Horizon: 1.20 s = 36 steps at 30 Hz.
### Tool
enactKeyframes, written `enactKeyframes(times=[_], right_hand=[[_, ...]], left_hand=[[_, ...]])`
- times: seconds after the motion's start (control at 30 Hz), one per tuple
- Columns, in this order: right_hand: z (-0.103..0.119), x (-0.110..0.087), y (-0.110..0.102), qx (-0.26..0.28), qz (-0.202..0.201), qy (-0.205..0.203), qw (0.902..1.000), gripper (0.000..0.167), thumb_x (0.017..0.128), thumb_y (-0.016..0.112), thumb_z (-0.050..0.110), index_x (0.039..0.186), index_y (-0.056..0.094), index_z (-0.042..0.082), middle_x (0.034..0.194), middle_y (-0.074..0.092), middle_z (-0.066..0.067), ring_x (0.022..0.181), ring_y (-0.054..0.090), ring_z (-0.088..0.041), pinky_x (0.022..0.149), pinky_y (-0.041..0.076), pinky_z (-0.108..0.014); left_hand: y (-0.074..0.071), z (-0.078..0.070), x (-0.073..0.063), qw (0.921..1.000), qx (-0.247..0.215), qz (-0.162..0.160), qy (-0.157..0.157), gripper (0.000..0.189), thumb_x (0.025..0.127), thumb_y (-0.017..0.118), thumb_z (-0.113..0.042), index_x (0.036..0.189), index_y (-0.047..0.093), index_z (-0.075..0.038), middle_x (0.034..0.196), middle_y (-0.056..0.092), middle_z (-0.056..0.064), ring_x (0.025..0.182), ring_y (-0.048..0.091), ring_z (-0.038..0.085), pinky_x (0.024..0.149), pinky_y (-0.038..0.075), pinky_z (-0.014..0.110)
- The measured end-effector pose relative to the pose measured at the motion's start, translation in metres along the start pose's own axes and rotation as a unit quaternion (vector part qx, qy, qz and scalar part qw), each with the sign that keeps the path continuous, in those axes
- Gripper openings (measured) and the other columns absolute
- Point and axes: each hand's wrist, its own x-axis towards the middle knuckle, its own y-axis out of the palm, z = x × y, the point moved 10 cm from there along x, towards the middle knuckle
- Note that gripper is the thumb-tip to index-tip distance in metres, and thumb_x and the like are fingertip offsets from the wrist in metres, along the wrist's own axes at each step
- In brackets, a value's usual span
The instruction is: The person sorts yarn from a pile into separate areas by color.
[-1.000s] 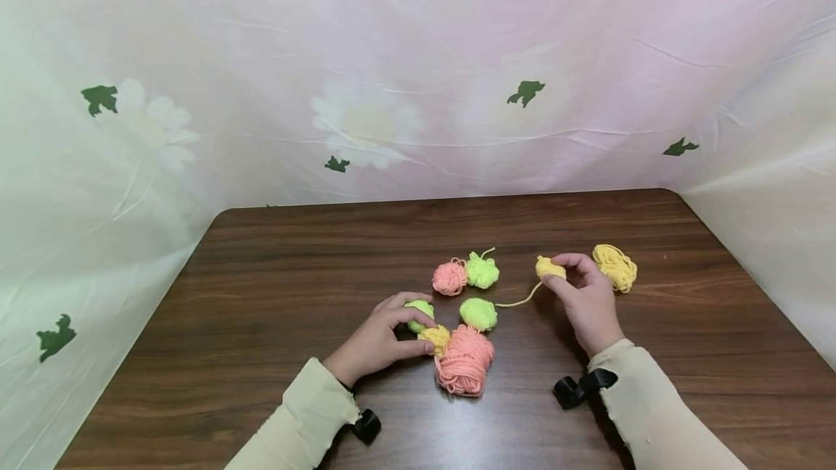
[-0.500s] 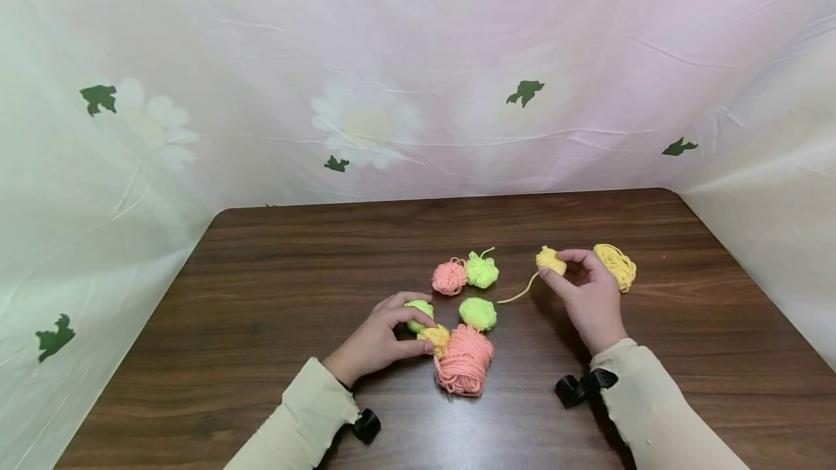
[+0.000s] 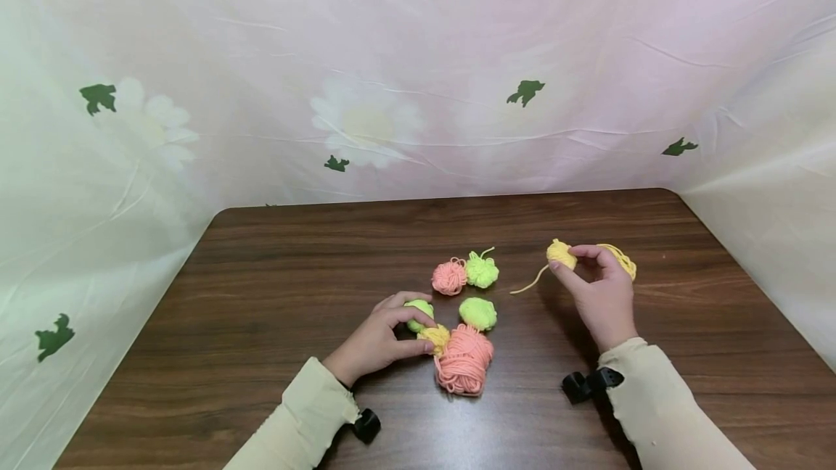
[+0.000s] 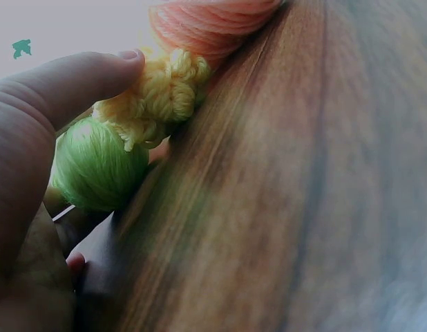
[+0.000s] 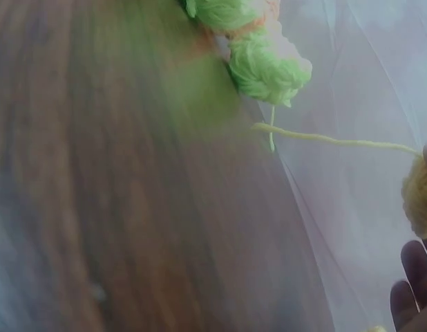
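A small yellow yarn ball (image 3: 561,255) sits right of centre in the head view, pinched between the thumb and fingers of a person's right hand (image 3: 604,296), its loose yellow strand (image 3: 532,283) trailing toward the lower left. In the right wrist view the same ball appears at the right edge, the strand running leftward from it. Partly hidden behind that hand, a larger yellow skein (image 3: 625,261) lies at right. Near the centre of the head view, the left hand (image 3: 385,339) curves around a second yellow ball (image 3: 434,339) and a green ball (image 3: 419,314), which touch each other; the left wrist view shows the thumb against the yellow one. Just to their right, lower centre, rests a large coral skein (image 3: 464,363), with a second green ball (image 3: 478,314) at its upper end. Higher in the frame, a small coral ball (image 3: 449,278) sits beside a bright green ball (image 3: 482,272) with a short upright tail. All share a dark wood-grain table (image 3: 313,252). Cream sleeves (image 3: 320,408) enter from the bottom, and a pale floral cloth (image 3: 431,42) fills the upper frame.
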Motion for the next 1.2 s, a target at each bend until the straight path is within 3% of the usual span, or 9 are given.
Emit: enactKeyframes(times=[0.2,0.43,0.73,0.97,1.2], right_hand=[[0.000,0.002,-0.012,-0.034,-0.043,0.010,0.9984,0.030,0.082,0.083,0.011,0.104,0.066,0.002,0.099,0.060,0.007,0.093,0.056,-0.015,0.075,0.045,-0.013],[-0.002,0.003,-0.021,-0.081,-0.067,0.023,0.9942,0.036,0.081,0.084,0.020,0.109,0.067,0.005,0.107,0.060,0.004,0.094,0.055,-0.016,0.071,0.043,-0.013],[-0.006,0.008,-0.027,-0.095,-0.061,0.036,0.9929,0.040,0.082,0.084,0.022,0.115,0.068,0.005,0.115,0.062,0.001,0.098,0.055,-0.017,0.070,0.044,-0.010],[-0.007,0.009,-0.029,-0.137,-0.044,0.039,0.9889,0.042,0.084,0.083,0.029,0.117,0.068,0.006,0.122,0.062,-0.006,0.106,0.052,-0.019,0.075,0.042,-0.014],[-0.013,0.011,-0.034,-0.134,-0.043,0.058,0.9883,0.044,0.084,0.082,0.032,0.118,0.068,0.008,0.126,0.061,-0.005,0.105,0.053,-0.018,0.075,0.043,-0.015]], left_hand=[[0.000,-0.001,0.000,1.0000,-0.001,0.000,-0.001,0.021,0.083,0.084,-0.031,0.100,0.073,-0.034,0.143,0.054,-0.004,0.138,0.040,0.025,0.113,0.023,0.059],[0.000,-0.001,-0.001,1.0000,0.002,0.000,-0.001,0.021,0.083,0.084,-0.031,0.101,0.073,-0.034,0.143,0.054,-0.003,0.138,0.040,0.025,0.113,0.024,0.059],[0.000,0.000,-0.001,1.0000,0.001,-0.002,-0.002,0.021,0.083,0.084,-0.031,0.101,0.073,-0.035,0.143,0.053,-0.004,0.138,0.040,0.026,0.112,0.024,0.059],[-0.001,-0.001,-0.001,1.0000,0.002,-0.002,-0.002,0.022,0.083,0.084,-0.031,0.101,0.073,-0.035,0.143,0.054,-0.004,0.138,0.040,0.026,0.112,0.024,0.059],[0.000,-0.002,0.000,1.0000,0.003,-0.002,0.001,0.022,0.083,0.084,-0.031,0.101,0.073,-0.035,0.143,0.054,-0.004,0.137,0.040,0.025,0.112,0.024,0.059]])
